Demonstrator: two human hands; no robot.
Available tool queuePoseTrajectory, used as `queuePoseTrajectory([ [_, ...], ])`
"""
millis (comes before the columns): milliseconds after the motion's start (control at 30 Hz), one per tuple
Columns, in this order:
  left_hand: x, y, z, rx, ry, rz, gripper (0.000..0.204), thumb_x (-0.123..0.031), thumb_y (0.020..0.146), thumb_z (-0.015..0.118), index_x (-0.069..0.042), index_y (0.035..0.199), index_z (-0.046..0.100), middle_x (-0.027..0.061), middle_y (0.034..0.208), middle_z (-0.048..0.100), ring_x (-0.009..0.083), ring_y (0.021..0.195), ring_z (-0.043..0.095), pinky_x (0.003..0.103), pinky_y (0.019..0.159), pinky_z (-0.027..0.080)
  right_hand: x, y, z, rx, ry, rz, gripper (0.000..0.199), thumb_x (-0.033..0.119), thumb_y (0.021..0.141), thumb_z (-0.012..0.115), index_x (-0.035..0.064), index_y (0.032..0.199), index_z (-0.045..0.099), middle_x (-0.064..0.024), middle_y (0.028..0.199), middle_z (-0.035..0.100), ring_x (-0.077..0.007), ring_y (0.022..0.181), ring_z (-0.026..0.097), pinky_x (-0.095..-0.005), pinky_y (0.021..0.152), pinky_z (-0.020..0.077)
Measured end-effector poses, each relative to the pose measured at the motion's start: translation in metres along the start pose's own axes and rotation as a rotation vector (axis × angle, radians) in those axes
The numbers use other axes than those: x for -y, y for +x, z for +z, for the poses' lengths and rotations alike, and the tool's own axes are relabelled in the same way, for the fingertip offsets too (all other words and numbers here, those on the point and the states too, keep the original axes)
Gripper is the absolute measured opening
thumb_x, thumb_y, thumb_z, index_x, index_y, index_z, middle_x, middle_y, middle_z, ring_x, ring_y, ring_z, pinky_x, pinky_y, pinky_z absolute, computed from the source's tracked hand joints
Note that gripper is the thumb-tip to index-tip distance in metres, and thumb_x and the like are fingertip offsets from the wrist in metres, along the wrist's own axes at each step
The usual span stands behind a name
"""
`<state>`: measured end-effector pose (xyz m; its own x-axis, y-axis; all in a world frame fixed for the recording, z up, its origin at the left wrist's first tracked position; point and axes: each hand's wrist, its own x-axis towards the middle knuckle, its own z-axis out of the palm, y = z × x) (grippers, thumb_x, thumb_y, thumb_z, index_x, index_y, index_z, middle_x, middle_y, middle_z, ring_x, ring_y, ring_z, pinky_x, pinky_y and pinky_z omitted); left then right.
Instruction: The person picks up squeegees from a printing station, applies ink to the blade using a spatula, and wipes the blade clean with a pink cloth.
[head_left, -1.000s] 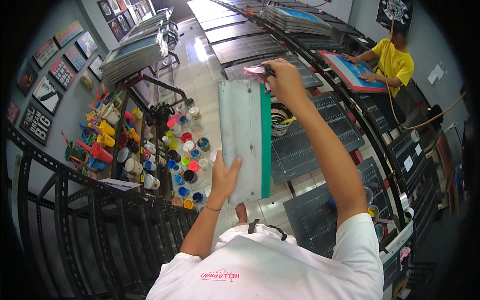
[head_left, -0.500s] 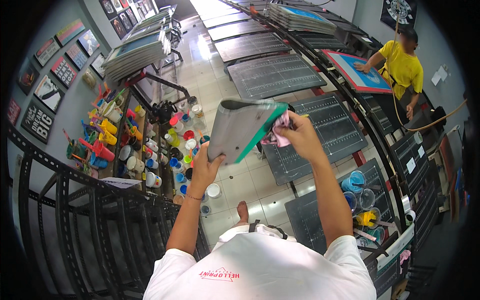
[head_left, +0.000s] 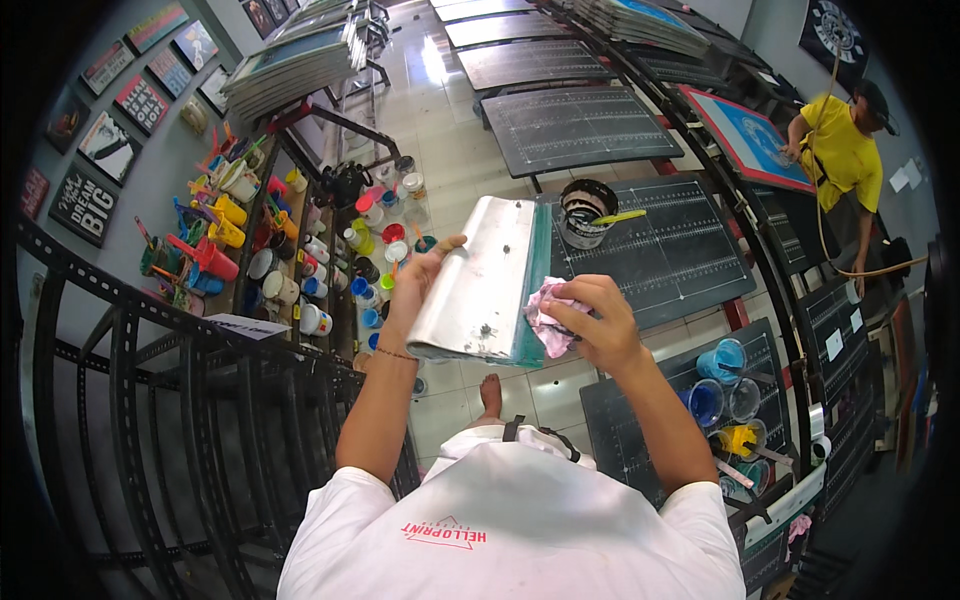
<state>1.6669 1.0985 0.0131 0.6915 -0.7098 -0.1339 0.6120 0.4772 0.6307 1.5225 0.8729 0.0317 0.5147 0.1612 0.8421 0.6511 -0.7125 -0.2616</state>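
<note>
My left hand (head_left: 412, 290) grips the silver metal body of a wide screen-printing squeegee (head_left: 475, 275) by its left side. Dark ink spots mark the metal, and a green blade (head_left: 532, 300) runs along its right edge. A crumpled pink rag (head_left: 551, 315) is pinched in my right hand (head_left: 605, 325) against the lower part of the blade. Just beyond, a black-stained tub (head_left: 583, 238) with a yellow stick lying across its rim rests on a dark printing board (head_left: 680, 250).
Cups of blue and yellow ink (head_left: 722, 360) stand on a board at right. Shelves at left hold several ink pots (head_left: 230, 210), beside a black metal rack (head_left: 130, 400). A co-worker in yellow (head_left: 850, 160) stands at far right by a red-framed screen (head_left: 745, 140).
The squeegee has turned so its metal face shows more fully. My right hand and the rag have moved down along the blade. The black-stained tub has come into sight behind it.
</note>
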Motion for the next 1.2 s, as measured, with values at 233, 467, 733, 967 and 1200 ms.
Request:
queuePoseTrajectory([
  [233, 0.022, 0.016, -0.011, -0.178, 0.107, -0.069, 0.039, -0.014, 0.091, 0.059, 0.004, 0.125, 0.051, 0.0156, 0.111, 0.064, 0.0223, 0.098, 0.066, 0.036, 0.084, 0.056, -0.019, -0.015, -0.007, 0.068, -0.007, 0.123, 0.042, -0.005, 0.065, 0.064, 0.0075, 0.105, 0.070, -0.0108, 0.106, 0.064, -0.0285, 0.096, 0.062, -0.0326, 0.081, 0.0526],
  [467, 0.068, 0.030, -0.009, -0.428, 0.379, 0.260, 0.035, -0.025, 0.099, 0.053, 0.003, 0.119, 0.050, 0.0112, 0.105, 0.063, 0.0148, 0.094, 0.060, 0.030, 0.082, 0.050, -0.035, -0.011, -0.011, -0.407, 0.740, 0.984, 0.031, 0.000, 0.088, 0.062, -0.0008, 0.119, 0.057, -0.0076, 0.107, 0.063, -0.0133, 0.097, 0.061, -0.0272, 0.082, 0.0498],
  [733, 0.089, 0.038, -0.001, -0.688, 0.767, 0.608, 0.034, -0.027, 0.101, 0.048, 0.005, 0.113, 0.051, 0.0156, 0.101, 0.061, 0.0216, 0.093, 0.058, 0.032, 0.084, 0.045, -0.034, -0.005, 0.023, -0.263, 0.394, 0.807, 0.033, -0.001, 0.083, 0.066, -0.0015, 0.116, 0.059, -0.0100, 0.107, 0.061, -0.0185, 0.097, 0.063, -0.0292, 0.081, 0.0507],
  [967, 0.067, 0.029, 0.032, -0.673, 1.057, 0.610, 0.045, -0.038, 0.098, 0.054, 0.006, 0.105, 0.057, 0.0196, 0.089, 0.065, 0.0270, 0.082, 0.062, 0.035, 0.078, 0.048, -0.031, 0.012, 0.042, 0.048, -0.214, 0.523, 0.040, -0.004, 0.074, 0.065, 0.0012, 0.113, 0.062, -0.0165, 0.106, 0.059, -0.0372, 0.098, 0.058, -0.0404, 0.083, 0.0486],
  [1200, 0.042, 0.028, 0.044, -0.621, 0.865, 0.699, 0.046, -0.038, 0.096, 0.057, 0.006, 0.107, 0.059, 0.0124, 0.087, 0.067, 0.0176, 0.079, 0.061, 0.034, 0.073, 0.048, 0.002, -0.025, 0.039, 0.050, -0.150, 0.475, 0.043, -0.008, 0.066, 0.060, 0.0011, 0.108, 0.063, -0.0172, 0.105, 0.059, -0.0367, 0.099, 0.059, -0.0421, 0.084, 0.0487],
])
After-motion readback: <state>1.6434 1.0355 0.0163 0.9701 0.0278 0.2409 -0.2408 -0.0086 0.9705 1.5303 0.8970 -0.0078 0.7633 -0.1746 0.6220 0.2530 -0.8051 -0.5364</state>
